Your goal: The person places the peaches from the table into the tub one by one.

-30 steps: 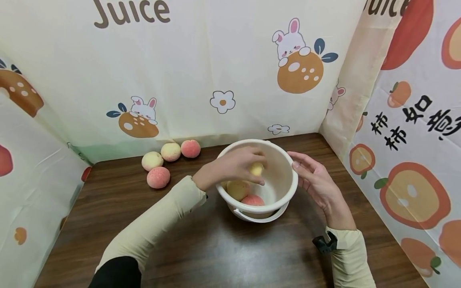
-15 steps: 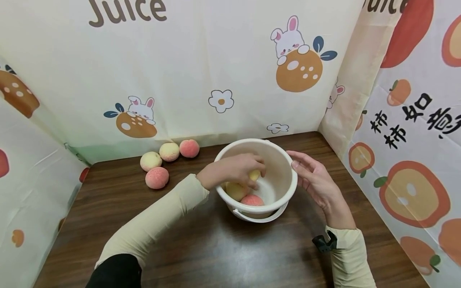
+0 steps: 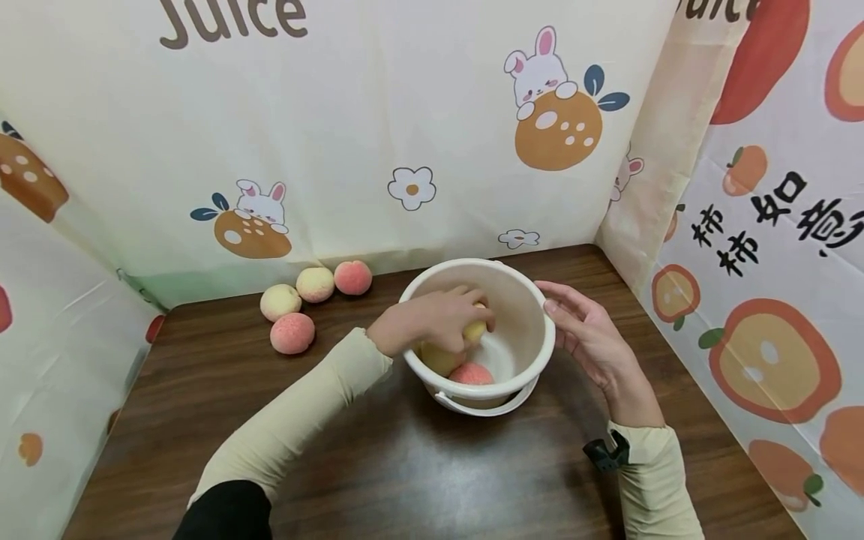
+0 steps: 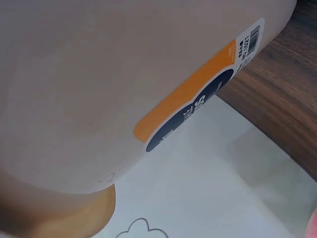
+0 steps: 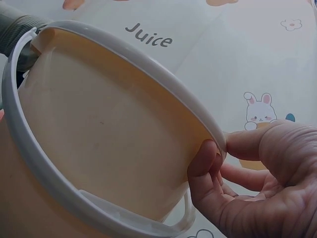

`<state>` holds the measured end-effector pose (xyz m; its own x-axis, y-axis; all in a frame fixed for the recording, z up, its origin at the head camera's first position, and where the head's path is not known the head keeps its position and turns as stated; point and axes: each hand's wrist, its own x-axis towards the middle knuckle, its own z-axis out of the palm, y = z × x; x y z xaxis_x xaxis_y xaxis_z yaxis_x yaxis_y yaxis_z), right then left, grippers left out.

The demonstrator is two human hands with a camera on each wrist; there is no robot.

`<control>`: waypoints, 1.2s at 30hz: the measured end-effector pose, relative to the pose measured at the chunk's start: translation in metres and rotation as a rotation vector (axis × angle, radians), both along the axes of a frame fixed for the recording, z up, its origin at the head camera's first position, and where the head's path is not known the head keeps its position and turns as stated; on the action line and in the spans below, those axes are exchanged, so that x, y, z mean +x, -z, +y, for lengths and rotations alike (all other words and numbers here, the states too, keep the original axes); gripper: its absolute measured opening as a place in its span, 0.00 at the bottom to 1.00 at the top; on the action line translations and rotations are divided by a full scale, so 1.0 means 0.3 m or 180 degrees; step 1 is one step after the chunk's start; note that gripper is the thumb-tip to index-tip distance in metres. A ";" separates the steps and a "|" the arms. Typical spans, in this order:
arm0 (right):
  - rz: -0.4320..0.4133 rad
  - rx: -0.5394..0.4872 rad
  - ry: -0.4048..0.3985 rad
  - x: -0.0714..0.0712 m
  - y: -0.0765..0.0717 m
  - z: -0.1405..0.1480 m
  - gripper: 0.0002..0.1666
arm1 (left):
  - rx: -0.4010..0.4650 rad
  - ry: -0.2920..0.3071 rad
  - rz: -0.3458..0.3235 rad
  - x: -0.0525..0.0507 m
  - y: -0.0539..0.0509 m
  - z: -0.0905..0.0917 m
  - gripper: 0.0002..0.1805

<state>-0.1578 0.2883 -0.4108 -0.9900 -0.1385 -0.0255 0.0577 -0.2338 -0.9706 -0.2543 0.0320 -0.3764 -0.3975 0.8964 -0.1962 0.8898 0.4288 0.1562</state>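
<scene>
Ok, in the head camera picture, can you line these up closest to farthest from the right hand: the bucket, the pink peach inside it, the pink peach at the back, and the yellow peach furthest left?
1. Bucket: the right hand pinches its right side.
2. Inside pink peach: in the bucket's near part.
3. Back pink peach: outside, left of the bucket.
4. Leftmost yellow peach: outside, even further left.

The head view is evenly bright, with pale glare on the desk (image 3: 459, 476) roughly midway between its side edges; both wrist views are dimmer and greyer, the label's (image 4: 195, 90) small print soft.
</scene>
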 end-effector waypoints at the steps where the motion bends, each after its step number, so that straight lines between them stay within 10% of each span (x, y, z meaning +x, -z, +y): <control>1: -0.0011 0.0003 -0.0008 0.000 0.000 -0.001 0.22 | -0.0016 0.0000 -0.0012 0.001 0.001 0.000 0.23; 15: 0.0013 -0.0039 -0.0010 0.004 0.000 0.002 0.21 | 0.0317 0.0079 -0.0134 0.003 -0.010 0.016 0.23; 36: 0.0068 -0.0085 -0.0078 -0.001 0.002 0.000 0.21 | -0.0031 0.0139 -0.0405 0.011 0.026 0.076 0.27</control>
